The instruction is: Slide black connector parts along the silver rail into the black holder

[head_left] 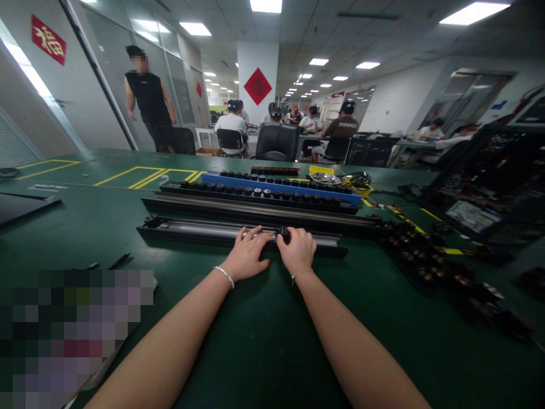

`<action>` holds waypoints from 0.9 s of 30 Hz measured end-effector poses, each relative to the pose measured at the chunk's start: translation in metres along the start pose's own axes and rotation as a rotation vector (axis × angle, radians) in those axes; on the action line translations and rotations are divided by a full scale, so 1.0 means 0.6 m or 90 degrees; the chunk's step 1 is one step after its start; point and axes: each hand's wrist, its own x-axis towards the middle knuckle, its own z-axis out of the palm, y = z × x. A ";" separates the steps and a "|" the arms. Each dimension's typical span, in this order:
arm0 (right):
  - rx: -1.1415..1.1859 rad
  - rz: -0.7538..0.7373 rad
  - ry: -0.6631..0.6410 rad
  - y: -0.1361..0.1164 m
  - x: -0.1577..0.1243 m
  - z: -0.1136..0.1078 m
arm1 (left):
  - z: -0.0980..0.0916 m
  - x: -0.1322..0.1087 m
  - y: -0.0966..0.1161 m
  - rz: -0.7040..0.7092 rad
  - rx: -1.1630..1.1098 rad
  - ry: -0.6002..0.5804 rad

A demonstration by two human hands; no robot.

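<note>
A long black channel (pixel 187 234) with a silvery inner strip lies crosswise in front of me on the green table. My left hand (pixel 249 253) rests on its near edge, fingers spread and stretched forward over the strip, holding nothing. Just to the right, my right hand (pixel 298 250) pinches a small black round part (pixel 283 232) over the channel. The tip of my left forefinger comes close to that part; whether they touch I cannot tell. Another small black piece (pixel 152 220) sits at the channel's left end.
Behind lie a second long channel (pixel 255 209) and a blue bar (pixel 276 188) lined with several black round parts. A dark heap of small parts (pixel 426 261) spreads at right, beside a black-framed rack (pixel 489 187). A metal bowl (pixel 326 179) stands at the back. People sit beyond the table.
</note>
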 end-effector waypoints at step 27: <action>-0.030 0.067 0.025 0.034 0.007 -0.018 | 0.000 -0.003 -0.007 0.023 0.012 0.023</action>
